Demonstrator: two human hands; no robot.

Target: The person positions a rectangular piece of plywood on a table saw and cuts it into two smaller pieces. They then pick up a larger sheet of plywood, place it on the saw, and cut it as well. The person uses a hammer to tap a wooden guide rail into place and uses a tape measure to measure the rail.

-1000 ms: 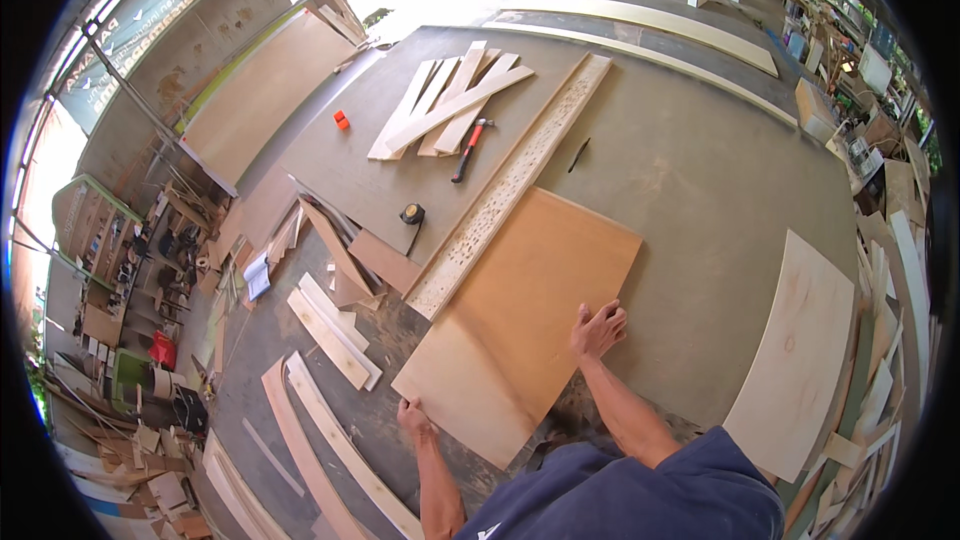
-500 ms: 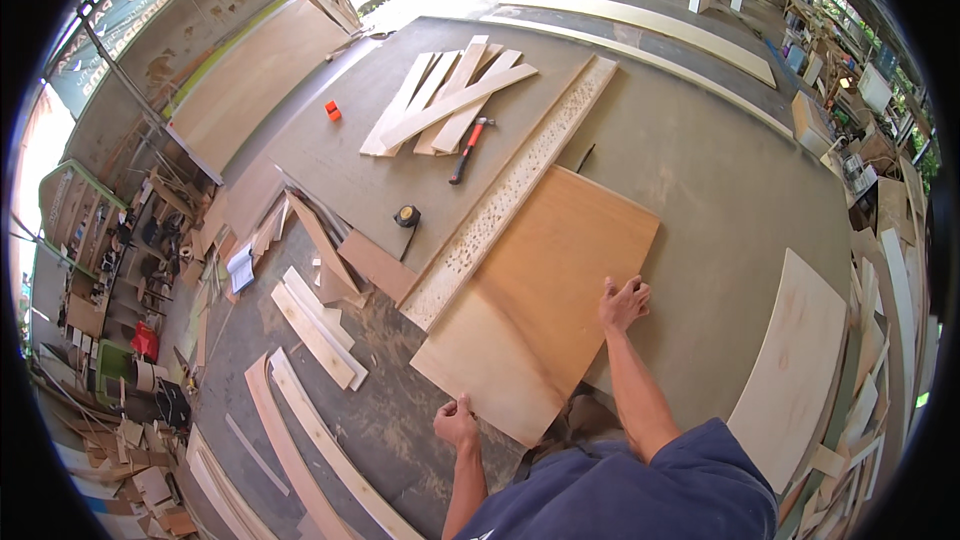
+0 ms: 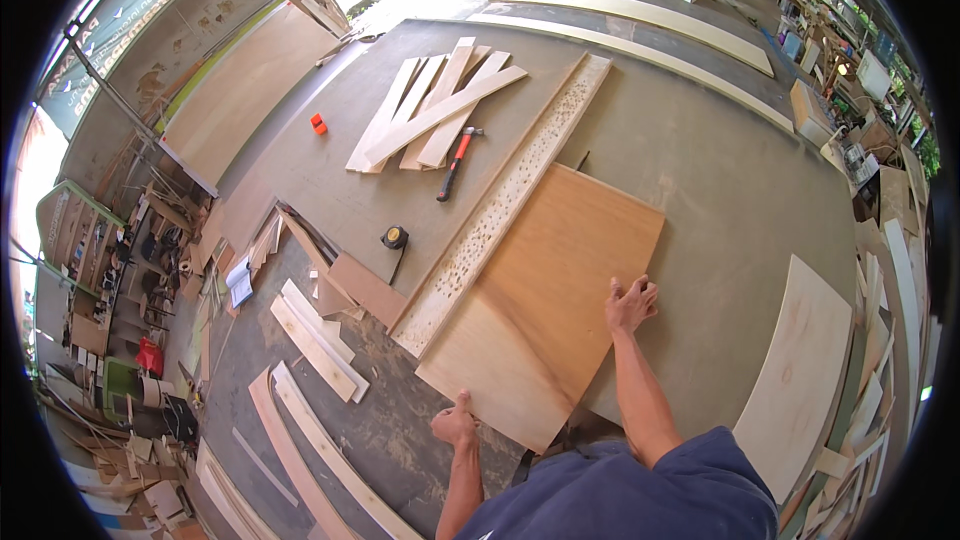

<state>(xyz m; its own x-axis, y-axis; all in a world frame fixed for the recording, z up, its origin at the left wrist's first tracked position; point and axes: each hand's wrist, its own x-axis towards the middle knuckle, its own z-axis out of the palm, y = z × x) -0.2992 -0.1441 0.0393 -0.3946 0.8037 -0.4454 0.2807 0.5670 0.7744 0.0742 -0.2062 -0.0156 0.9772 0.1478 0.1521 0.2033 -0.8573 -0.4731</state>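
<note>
A rectangular plywood panel [image 3: 560, 260], orange-brown with a pale near-left portion, lies slanted in front of me. My left hand [image 3: 456, 422] is closed at its near-left edge, thumb upward; the fingers are partly hidden. At the right edge my right hand [image 3: 632, 305] is closed, its fingers curled beside the panel. Along the panel's far-left side runs a long narrow board [image 3: 510, 195] with a pale, speckled face and raised edges. A black tape measure [image 3: 395, 237] rests left of that board. Farther off lies a hammer [image 3: 459, 165] with a red and black handle.
Several pale wood strips [image 3: 430, 105] are piled on the large worktop [image 3: 740, 200] beyond the hammer. A small orange-red object [image 3: 318, 124] lies left of them. At right is a curved-looking pale panel [image 3: 795, 370]. Long strips [image 3: 320, 440] and offcuts cover the lower left.
The whole view has shifted slightly, so the tape measure, hammer and speckled board appear lower and left. Both hands stay at the panel's edges, and the panel shows little movement of its own.
</note>
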